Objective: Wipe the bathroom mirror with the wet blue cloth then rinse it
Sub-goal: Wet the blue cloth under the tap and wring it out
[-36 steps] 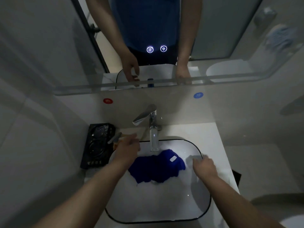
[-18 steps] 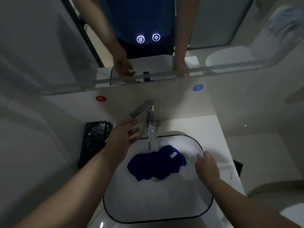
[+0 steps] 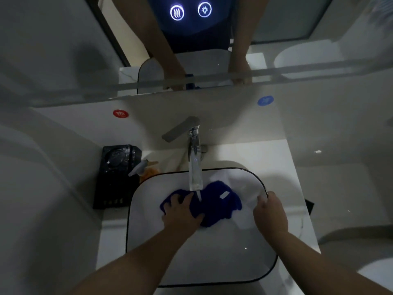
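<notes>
Ok so, nearest the camera: the left hand (image 3: 180,213) is down in the basin (image 3: 212,262), fingers spread over the left half of the blue cloth (image 3: 217,206). Looks more like pressing it down than grabbing it, there's no real fist on it. The right hand (image 3: 269,211) is off to the side with its fingers hooked over the basin's right rim. It's holding nothing but the rim, near the cloth but not touching it.

The cloth lies bunched on the basin floor toward the back, right under the tap (image 3: 194,145). A thin stream of water (image 3: 199,196) looks to be landing on the middle of it. So I'd call this the rinse part, barely started.

My two cents on doing it well: one flat hand won't flush much out. Bring the right hand in, lift the cloth with both, and open the bunch out under the stream. Then squeeze and turn it a few times till the runoff looks clear. Hold it low in the basin so it doesn't splash the counter (image 3: 265,154) or that black tray (image 3: 116,177) on the left. The lever (image 3: 180,128) is swung left, easy to reach for shutting off.

Further back is the mirror (image 3: 63,50). It's too dim to judge streaks from here.
</notes>
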Demonstrator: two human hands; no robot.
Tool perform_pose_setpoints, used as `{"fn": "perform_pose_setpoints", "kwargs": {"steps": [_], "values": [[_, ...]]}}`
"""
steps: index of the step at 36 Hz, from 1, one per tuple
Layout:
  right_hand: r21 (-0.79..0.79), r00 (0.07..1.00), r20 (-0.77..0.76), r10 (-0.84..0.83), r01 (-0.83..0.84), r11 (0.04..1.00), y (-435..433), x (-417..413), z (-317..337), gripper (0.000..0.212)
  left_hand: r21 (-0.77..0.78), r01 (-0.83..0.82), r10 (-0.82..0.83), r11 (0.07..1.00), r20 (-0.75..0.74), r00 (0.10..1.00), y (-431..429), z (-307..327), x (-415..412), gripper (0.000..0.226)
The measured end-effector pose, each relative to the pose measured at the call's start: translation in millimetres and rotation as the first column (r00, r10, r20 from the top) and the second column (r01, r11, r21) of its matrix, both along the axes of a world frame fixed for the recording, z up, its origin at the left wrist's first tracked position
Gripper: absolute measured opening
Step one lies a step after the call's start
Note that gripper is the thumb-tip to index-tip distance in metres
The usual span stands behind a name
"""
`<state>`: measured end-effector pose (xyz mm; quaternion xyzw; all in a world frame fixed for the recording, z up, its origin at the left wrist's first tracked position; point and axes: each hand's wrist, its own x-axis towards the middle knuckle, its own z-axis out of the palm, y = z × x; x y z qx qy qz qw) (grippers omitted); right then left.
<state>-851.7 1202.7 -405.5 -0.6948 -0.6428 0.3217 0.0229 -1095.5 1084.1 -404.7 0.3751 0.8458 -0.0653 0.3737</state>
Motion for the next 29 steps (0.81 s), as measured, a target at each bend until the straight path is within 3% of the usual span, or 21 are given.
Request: {"fn": "perform_pose_setpoints", "kwargs": {"steps": [3, 6, 9, 11, 14, 18, 22, 25, 29], "values": [[-0.005, 1.0, -0.012, -0.014, 0.014, 1.0, -0.2, 2.6, -7.5, 0.014, -0.033, -0.024, 0.021, 0.999, -0.098, 0.995, 17.6, -2.7, 14.2, 0.087], [-0.027, 0.989, -0.075, -0.124, 0.122, 0.992, 0.1, 3.7, -10.2, 0.018, -0.046, -0.07, 0.066, 0.996, -0.089, 0.994, 34.8, -10.9, 14.8, 0.072], [0.017, 0.985, -0.117, -0.127, 0.129, 0.991, -1.4, 6.3, -16.7, 0.019, -0.043, -0.234, 0.237, 0.971, 0.076, 0.969, 48.1, -28.4, 8.4, 0.072], [0.039, 0.984, -0.126, -0.122, 0.128, 0.991, -2.7, 7.8, -20.3, 0.017, -0.003, -0.412, 0.401, 0.911, 0.233, 0.886, 53.5, -34.6, 5.3, 0.069], [0.052, 0.985, -0.13, -0.113, 0.121, 0.991, -3.9, 7.7, -18.6, 0.017, 0.081, -0.588, 0.496, 0.805, 0.451, 0.742, 60.7, -31.5, 10.3, 0.043], [0.056, 0.983, -0.145, -0.11, 0.119, 0.991, -3.5, 7.5, -15.2, 0.016, 0.107, -0.726, 0.562, 0.679, 0.56, 0.609, 55.4, -24.8, 15.1, 0.018], [0.058, 0.987, -0.129, -0.101, 0.109, 0.992, -3.9, 7.7, -16.1, 0.015, 0.016, -0.594, 0.552, 0.804, 0.35, 0.757, 40.7, -44.8, 4.9, 0.028], [0.054, 0.985, -0.134, -0.11, 0.118, 0.992, -4.1, 6.3, -14.5, 0.014, -0.064, -0.499, 0.501, 0.864, 0.21, 0.84, 26.2, -42.2, 1.9, 0.009], [0.041, 0.983, -0.142, -0.113, 0.12, 0.992, -3.6, 6.2, -13.4, 0.013, 0.178, -0.389, 0.395, 0.904, 0.002, 0.919, 13.7, -21.9, 15.7, 0.019]]}}
